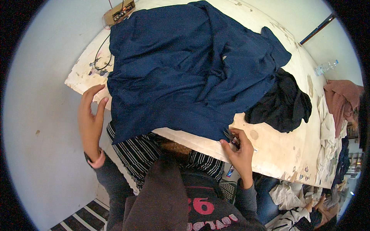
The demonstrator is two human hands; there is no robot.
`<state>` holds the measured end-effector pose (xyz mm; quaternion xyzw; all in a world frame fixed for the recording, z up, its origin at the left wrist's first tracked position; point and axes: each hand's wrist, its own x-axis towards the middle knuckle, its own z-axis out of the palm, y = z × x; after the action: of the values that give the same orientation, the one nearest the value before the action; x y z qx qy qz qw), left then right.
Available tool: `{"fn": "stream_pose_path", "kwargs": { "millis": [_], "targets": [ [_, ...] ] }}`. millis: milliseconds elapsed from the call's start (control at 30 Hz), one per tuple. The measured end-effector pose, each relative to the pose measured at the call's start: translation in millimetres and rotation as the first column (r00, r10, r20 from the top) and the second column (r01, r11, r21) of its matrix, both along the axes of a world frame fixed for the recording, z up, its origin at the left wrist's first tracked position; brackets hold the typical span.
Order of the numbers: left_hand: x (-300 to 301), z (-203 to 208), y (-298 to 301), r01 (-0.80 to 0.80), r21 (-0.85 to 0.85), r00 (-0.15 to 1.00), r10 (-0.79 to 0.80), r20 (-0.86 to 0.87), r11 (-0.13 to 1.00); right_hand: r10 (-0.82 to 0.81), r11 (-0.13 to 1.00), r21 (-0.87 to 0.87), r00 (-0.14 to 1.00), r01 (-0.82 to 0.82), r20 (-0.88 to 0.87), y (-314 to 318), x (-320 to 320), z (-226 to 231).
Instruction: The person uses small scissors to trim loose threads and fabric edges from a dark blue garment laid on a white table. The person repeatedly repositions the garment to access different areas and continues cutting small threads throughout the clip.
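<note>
A large dark blue cloth garment (169,73) lies spread and wrinkled over the pale wooden table, its near edge hanging past the table's front. My left hand (90,121) is raised off its left edge, thumb and fingers apart in a curve, with nothing in them. At the near right corner of the cloth, my right hand (242,152) is closed round a small dark metal tool that looks like thread snips (232,138). Its tip meets the cloth's edge. My fingers hide part of the tool.
A black cloth (281,104) is bunched to the right on the table (269,154). At the back left sits a small brown box with knobs (119,12) and a cable. A plastic bottle (326,67) and piled fabrics (343,96) lie far right. A white wall (42,96) stands left.
</note>
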<state>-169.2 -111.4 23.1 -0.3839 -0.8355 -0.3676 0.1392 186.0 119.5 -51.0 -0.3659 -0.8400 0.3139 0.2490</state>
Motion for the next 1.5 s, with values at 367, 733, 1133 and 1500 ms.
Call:
{"fn": "stream_pose_path", "kwargs": {
  "millis": [367,733,1133,1500],
  "targets": [
    [150.3,-43.2,86.9,0.594,-0.216,0.754,-0.630,-0.185,0.775,-0.039,0.999,-0.015,0.999,0.038,-0.020,-2.9,2.0,-5.7],
    [143.9,-71.0,52.5,0.800,-0.169,0.595,-0.797,0.106,0.575,-0.073,0.955,-0.295,0.966,-0.003,-0.246,0.4,9.6,-6.5],
    [146.0,-75.4,20.7,0.814,-0.481,0.550,-0.699,0.457,0.325,-0.273,0.890,-0.431,0.931,0.148,-0.243,2.3,36.3,7.0],
    [139.7,-64.8,18.2,0.581,-0.670,0.786,-0.531,0.315,0.462,-0.553,0.801,-0.519,0.700,0.298,-0.452,34.6,96.8,14.8]
  ]
}}
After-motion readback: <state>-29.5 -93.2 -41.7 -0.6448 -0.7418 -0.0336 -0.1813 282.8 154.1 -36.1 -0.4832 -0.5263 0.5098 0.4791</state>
